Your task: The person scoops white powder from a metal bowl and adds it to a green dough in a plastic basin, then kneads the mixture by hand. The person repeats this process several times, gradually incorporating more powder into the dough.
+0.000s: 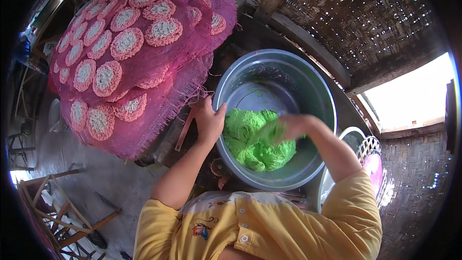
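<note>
A large mass of bright green dough (249, 133) lies in the near left part of a deep grey-blue plastic tub (276, 185). My left hand (211, 115) grips the left rim of the tub, with its thumb on the edge. My right hand (292, 126) is inside the tub over the dough, blurred by motion; green dough is at its fingers. Whether the fingers are closed on it cannot be made out. Green smears mark the tub's bottom.
Layered magenta mesh sheets (187, 61) bearing round pink-and-white noodle-like pieces (126, 43) stand left of the tub. A pink ruler-like strip (184, 133) lies beside my left forearm. Right of the tub are another container's rim (322, 191) and a woven basket (370, 148). Wooden frames (65, 216) stand lower left.
</note>
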Action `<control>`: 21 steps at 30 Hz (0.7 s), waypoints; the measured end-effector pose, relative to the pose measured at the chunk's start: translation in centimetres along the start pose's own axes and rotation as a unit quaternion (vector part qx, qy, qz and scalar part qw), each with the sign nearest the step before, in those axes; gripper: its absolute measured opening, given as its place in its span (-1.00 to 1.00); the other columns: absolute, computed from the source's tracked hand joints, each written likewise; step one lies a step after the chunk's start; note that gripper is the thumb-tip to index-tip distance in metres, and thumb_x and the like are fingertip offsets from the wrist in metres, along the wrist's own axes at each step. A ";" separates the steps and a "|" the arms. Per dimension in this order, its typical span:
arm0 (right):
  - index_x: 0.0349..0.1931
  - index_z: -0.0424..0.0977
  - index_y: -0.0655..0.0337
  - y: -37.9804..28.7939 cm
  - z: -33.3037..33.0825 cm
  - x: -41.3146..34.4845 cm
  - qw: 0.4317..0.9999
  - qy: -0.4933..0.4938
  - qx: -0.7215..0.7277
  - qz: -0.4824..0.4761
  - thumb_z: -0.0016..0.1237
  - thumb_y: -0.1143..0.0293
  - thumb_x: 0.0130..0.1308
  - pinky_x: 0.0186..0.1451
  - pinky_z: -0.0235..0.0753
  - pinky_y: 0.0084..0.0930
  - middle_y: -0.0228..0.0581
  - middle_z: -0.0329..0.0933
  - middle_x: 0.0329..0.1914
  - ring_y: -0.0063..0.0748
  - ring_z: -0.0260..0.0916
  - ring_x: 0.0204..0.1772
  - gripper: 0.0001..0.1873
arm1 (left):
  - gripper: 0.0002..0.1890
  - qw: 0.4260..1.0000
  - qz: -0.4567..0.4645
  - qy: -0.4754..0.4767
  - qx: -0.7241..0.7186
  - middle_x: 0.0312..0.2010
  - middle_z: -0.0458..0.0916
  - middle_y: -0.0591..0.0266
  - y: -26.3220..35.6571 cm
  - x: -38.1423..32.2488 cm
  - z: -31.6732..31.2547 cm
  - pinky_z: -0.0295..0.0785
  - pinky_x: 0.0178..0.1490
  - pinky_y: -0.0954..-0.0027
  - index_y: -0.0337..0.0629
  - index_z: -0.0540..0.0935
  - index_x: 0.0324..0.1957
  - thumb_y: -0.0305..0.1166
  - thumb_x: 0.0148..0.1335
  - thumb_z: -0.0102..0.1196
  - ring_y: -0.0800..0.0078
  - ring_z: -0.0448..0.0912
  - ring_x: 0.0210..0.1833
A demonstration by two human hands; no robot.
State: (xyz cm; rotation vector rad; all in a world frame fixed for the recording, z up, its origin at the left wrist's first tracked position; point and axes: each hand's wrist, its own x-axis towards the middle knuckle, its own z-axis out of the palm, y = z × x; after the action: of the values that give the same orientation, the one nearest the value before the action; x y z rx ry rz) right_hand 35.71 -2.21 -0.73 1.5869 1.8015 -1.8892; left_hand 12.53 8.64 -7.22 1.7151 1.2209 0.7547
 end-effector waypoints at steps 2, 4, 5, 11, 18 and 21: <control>0.07 0.37 0.09 2.4 -3.4 2.8 0.989 0.129 0.039 0.061 -0.01 0.24 0.17 0.14 0.34 -0.40 -0.27 0.43 0.06 -0.38 0.36 0.07 -0.56 | -0.52 1.000 0.023 0.004 -0.009 -0.25 0.54 -0.15 -0.3 0.1 0.1 0.36 -0.10 0.27 -0.43 0.40 -0.07 -0.28 0.04 0.16 0.08 0.53 -0.18; 0.08 0.36 0.09 4.9 -5.7 7.7 0.961 0.174 0.203 0.076 -0.10 0.19 0.23 0.14 0.32 -0.40 -0.29 0.41 0.08 -0.38 0.35 0.08 -0.58 | -0.56 0.999 0.031 0.014 -0.008 -0.27 0.55 -0.12 -0.3 0.3 0.2 0.36 -0.11 0.28 -0.43 0.42 -0.11 -0.31 0.03 0.17 0.11 0.53 -0.20; 0.08 0.36 0.11 5.7 -5.9 10.7 0.954 0.143 0.261 0.038 -0.14 0.18 0.24 0.14 0.31 -0.39 -0.28 0.41 0.08 -0.37 0.35 0.08 -0.58 | -0.58 1.000 0.022 0.016 0.001 -0.28 0.55 -0.10 -0.3 0.3 0.3 0.36 -0.12 0.29 -0.42 0.43 -0.13 -0.32 0.03 0.17 0.13 0.54 -0.21; 0.02 0.38 0.24 3.2 -1.5 21.1 0.995 0.029 0.045 0.079 -0.10 0.11 0.10 0.17 0.25 -0.28 -0.09 0.40 0.05 -0.16 0.32 0.10 -0.48 | -0.59 0.999 0.008 0.033 0.007 -0.27 0.54 -0.12 0.5 0.1 -0.2 0.33 -0.05 0.26 -0.40 0.44 -0.13 -0.35 0.00 0.18 0.05 0.50 -0.15; -0.05 0.42 0.29 -2.8 4.2 10.6 0.948 -0.077 -0.308 0.025 0.01 0.18 0.00 0.33 0.05 -0.24 -0.04 0.35 0.08 -0.01 0.14 0.24 -0.49 | -0.64 1.000 0.023 0.016 0.003 -0.32 0.52 -0.10 0.5 0.3 -0.2 0.31 -0.11 0.14 -0.34 0.43 -0.19 -0.33 0.01 0.16 -0.02 0.48 -0.21; -0.11 0.44 0.30 -3.8 8.1 2.6 0.854 -0.014 -0.513 -0.090 0.01 0.25 -0.03 0.38 -0.06 -0.10 -0.19 0.32 0.11 -0.04 0.05 0.29 -0.55 | -0.67 0.999 0.045 0.025 -0.016 -0.31 0.53 -0.06 0.6 0.0 -0.3 0.32 -0.10 0.16 -0.32 0.46 -0.20 -0.35 0.01 0.15 0.02 0.48 -0.20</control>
State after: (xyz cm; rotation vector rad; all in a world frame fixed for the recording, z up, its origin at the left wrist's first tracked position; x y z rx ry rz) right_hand 27.18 -5.90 -1.77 0.9741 2.3498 -0.6420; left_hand 12.48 8.66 -6.54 1.7440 1.1661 0.8713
